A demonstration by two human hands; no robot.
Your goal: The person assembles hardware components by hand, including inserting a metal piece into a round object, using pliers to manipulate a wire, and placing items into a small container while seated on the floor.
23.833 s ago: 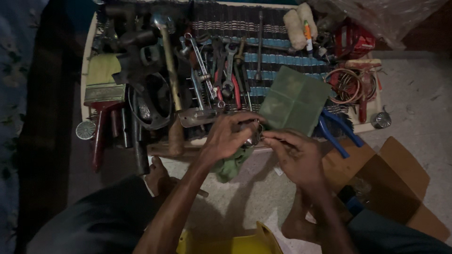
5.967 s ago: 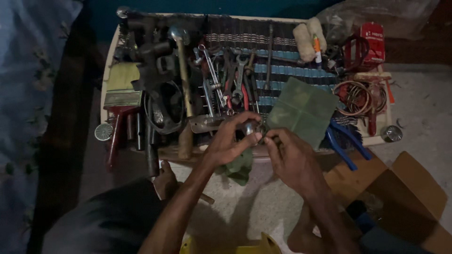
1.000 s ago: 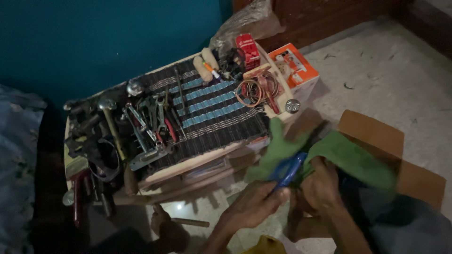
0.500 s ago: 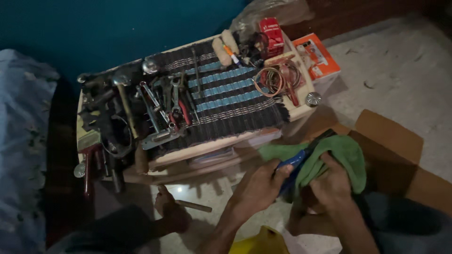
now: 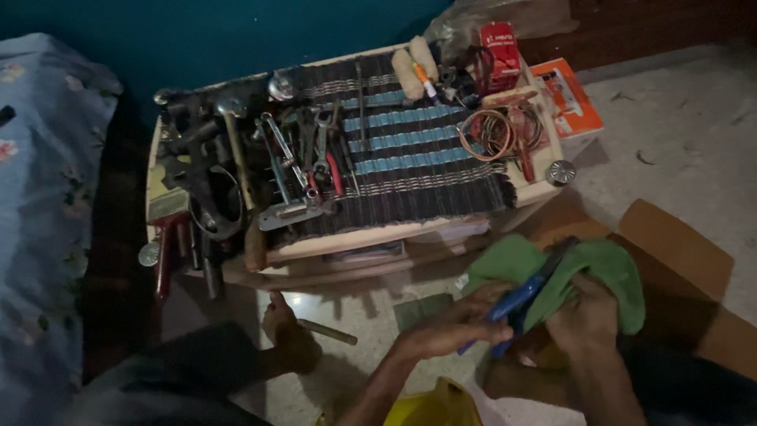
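Lower right of the frame: the left hand (image 5: 449, 331) clasps the blue-handled pliers (image 5: 520, 296) by their 2 grips, while the right hand (image 5: 587, 319) bunches the green cloth (image 5: 607, 272) around the head. Pliers look rigid, weighty; cloth soft and limp.

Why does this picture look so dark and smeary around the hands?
Head view: dim light throughout, deep shadow at the lower left; the left hand, right hand, blue-handled pliers and green cloth are softly blurred; a small glint shows on the floor.
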